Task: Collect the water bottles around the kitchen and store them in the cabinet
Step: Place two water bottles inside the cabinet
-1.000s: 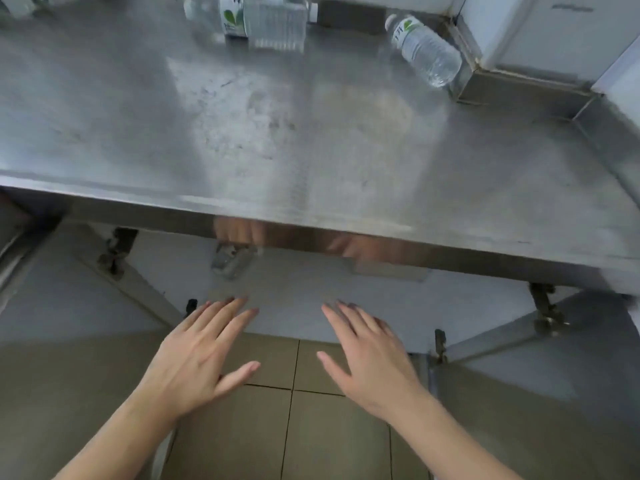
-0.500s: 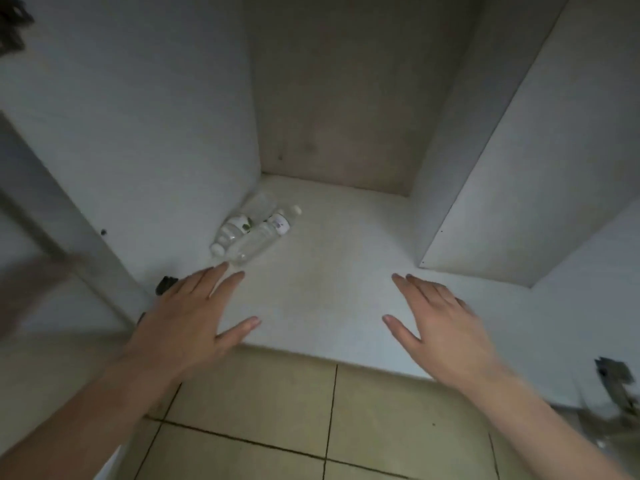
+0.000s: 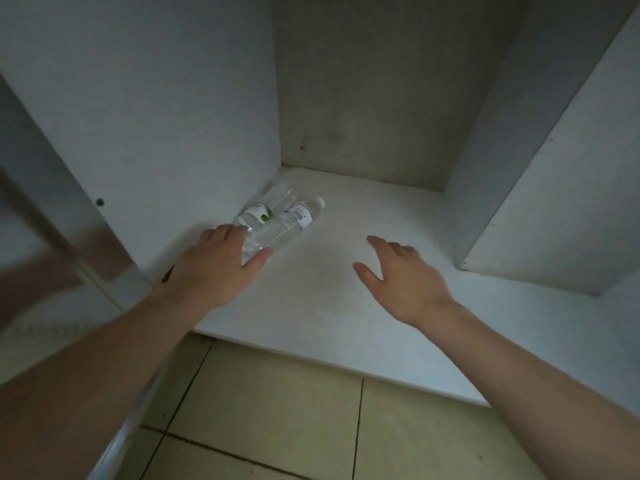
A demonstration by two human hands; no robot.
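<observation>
Two clear plastic water bottles lie side by side on the white cabinet floor (image 3: 381, 216), against the left wall. The nearer water bottle (image 3: 289, 226) has its white cap pointing to the back right. The farther bottle (image 3: 268, 206), with a green-leaf label, lies against the wall. My left hand (image 3: 214, 268) reaches in and curls over the base end of the nearer bottle, fingers on top and thumb along its right side. My right hand (image 3: 405, 282) hovers above the cabinet floor with fingers spread, holding nothing.
The cabinet's left wall (image 3: 166, 116) and a white partition (image 3: 554, 174) on the right bound the compartment. A shiny metal cabinet frame edge (image 3: 69, 244) stands at the left. Beige floor tiles (image 3: 277, 417) lie in front of the cabinet's lip.
The view dropped from the steel counter into the cabinet. Both hands moved forward into the compartment, and my left hand has come onto the nearer bottle's base end.
</observation>
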